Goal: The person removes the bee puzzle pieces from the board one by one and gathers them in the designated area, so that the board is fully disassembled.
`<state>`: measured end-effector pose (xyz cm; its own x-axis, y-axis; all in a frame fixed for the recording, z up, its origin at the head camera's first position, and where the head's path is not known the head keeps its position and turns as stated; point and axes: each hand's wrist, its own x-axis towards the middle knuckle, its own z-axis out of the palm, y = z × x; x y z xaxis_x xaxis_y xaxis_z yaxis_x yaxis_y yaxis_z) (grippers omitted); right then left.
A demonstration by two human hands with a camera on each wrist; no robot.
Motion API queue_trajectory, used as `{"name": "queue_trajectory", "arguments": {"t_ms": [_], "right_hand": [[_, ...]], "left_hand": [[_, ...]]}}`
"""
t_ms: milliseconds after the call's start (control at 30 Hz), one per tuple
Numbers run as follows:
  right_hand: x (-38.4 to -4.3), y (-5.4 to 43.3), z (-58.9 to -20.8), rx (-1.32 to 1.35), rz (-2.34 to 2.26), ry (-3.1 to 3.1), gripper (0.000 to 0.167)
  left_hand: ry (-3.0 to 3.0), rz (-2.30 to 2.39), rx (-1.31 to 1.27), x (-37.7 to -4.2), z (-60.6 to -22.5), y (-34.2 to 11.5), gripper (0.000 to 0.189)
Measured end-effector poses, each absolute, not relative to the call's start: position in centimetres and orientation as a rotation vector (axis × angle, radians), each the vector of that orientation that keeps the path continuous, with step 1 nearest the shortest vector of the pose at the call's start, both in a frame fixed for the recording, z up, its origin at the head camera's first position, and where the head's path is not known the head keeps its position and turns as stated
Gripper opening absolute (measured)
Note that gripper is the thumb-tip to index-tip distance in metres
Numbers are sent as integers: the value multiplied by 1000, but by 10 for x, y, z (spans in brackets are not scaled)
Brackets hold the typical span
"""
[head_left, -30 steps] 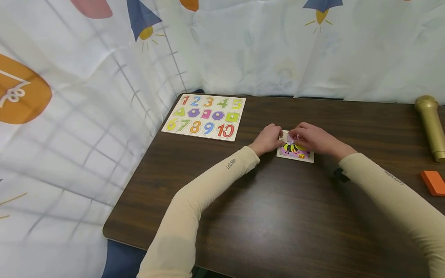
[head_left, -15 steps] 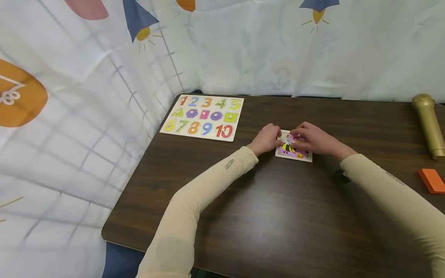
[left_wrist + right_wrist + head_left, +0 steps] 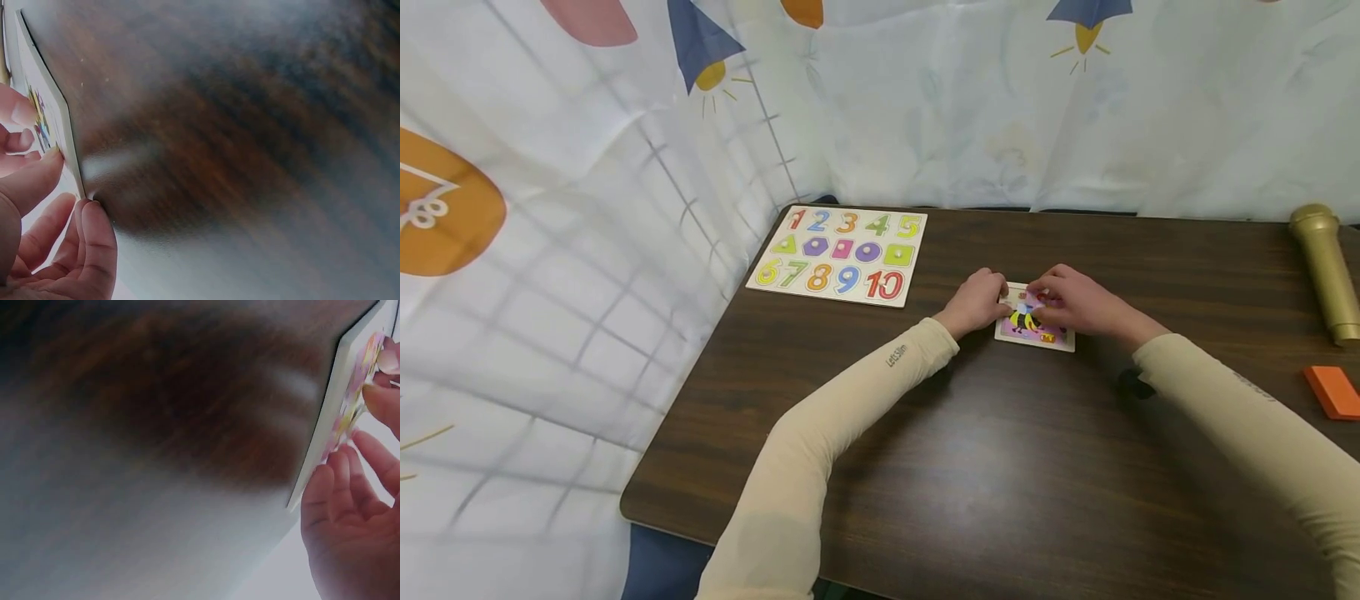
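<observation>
A small square jigsaw puzzle (image 3: 1037,342) with a cartoon bee on pink lies on the table in front of me, framed in pale wood. My left hand (image 3: 977,300) grips its left edge: in the left wrist view the thumb lies on top and the bent fingers (image 3: 99,231) meet the rim. My right hand (image 3: 1081,303) covers the puzzle's upper right part, thumb and bent fingertips at a puzzle piece (image 3: 357,414) in the right wrist view. The fingers hide much of that piece, so its exact seating cannot be seen.
A number-and-shape peg board (image 3: 840,255) lies at the table's back left. Over on the right are a gold toy microphone (image 3: 1327,275) and an orange block (image 3: 1333,392). A white patterned curtain (image 3: 925,108) hangs behind and to the left of the dark wooden table (image 3: 1000,500).
My right thumb and fingertips have shifted slightly over the bee picture. The left hand keeps its hold at the frame's left edge, and the puzzle stays in place.
</observation>
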<state>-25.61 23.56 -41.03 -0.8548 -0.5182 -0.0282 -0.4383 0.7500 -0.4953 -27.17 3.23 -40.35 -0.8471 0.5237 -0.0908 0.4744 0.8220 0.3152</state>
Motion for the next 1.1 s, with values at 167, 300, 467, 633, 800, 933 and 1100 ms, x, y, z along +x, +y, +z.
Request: {"name": "queue_trajectory", "arguments": {"t_ms": [167, 300, 467, 633, 800, 933, 1100], "right_hand": [[-255, 240, -410, -741, -788, 2771, 45], [-252, 245, -408, -691, -835, 2810, 45], [-252, 261, -402, -617, -794, 2864, 42], [-259, 289, -395, -498, -753, 2885, 43], [-268, 318, -397, -443, -689, 2914, 42], [-274, 331, -401, -421, -630, 2893, 42], [-281, 336, -404, -392, -613, 2873, 42]], "left_hand": [[2832, 428, 777, -271, -403, 31, 30], [2827, 446, 768, -271, -403, 30, 30], [2824, 451, 772, -271, -404, 31, 31], [2825, 451, 770, -271, -403, 31, 31], [2826, 450, 764, -271, -403, 31, 30], [2831, 447, 757, -270, -404, 31, 30], [2830, 443, 768, -270, -405, 33, 31]]}}
